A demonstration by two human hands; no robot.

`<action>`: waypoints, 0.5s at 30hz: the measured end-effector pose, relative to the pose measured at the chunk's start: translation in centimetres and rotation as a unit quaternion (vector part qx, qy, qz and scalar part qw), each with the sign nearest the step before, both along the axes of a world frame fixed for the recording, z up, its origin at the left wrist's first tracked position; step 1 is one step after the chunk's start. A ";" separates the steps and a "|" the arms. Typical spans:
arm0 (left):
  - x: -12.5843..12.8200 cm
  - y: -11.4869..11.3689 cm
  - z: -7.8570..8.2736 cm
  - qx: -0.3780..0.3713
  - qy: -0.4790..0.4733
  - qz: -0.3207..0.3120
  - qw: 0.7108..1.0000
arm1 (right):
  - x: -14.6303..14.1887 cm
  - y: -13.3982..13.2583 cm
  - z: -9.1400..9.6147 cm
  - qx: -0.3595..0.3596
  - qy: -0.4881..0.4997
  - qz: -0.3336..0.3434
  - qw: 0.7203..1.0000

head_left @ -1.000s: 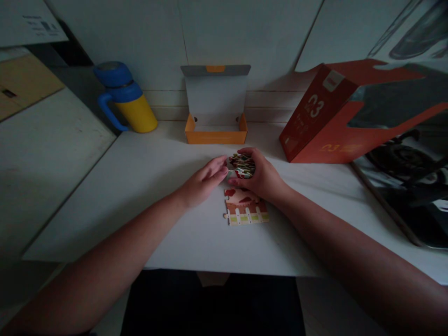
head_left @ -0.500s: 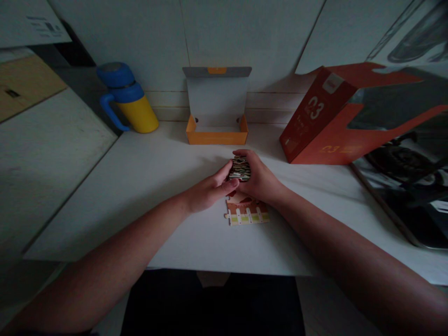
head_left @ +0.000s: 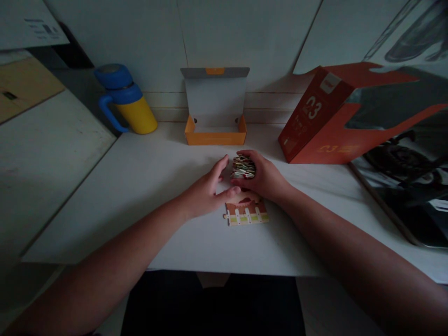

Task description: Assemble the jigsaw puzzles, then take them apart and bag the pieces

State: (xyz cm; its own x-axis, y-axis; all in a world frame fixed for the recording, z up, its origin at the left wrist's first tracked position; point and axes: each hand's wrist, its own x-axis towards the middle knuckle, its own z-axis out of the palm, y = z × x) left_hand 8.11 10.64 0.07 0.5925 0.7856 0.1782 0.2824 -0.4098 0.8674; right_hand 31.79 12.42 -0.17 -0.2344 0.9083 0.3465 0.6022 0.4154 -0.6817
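My right hand (head_left: 266, 179) is curled around a stack of colourful puzzle pieces (head_left: 243, 167), held just above the white table (head_left: 140, 186). Beside the stack, my left hand (head_left: 207, 191) has its fingers spread a little; its thumb reaches toward the bottom of the stack. Just in front of both hands lies a small joined section of puzzle (head_left: 247, 212) with a fence picture, flat on the table and partly hidden by my right hand.
An open orange box (head_left: 215, 135) with its grey lid up stands at the back centre. A yellow and blue flask (head_left: 128, 100) is at the back left. A large orange carton (head_left: 336, 116) lies at the right, with a dark printed sheet (head_left: 413, 186) beyond it.
My left hand had closed in on the stack half a second ago and has since drawn back with its fingers spread. The stack stays in my right hand.
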 end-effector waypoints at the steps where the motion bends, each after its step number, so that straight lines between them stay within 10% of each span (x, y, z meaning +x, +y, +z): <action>1: -0.1 -0.2 0.0 0.053 0.039 0.024 0.998 | 0.1 0.0 0.0 -0.002 0.010 -0.013 1.000; 15: 0.3 -2.5 1.7 0.258 0.205 -0.120 0.936 | 0.8 0.3 0.1 -0.010 0.065 -0.115 0.991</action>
State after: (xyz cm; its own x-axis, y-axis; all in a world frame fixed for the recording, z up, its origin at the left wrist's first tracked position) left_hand 8.42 8.11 1.78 0.8429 0.4924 0.2169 0.3936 -0.8392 0.3753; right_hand 32.57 12.67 -0.08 0.0254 0.9398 0.3407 0.5853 0.2623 -0.7672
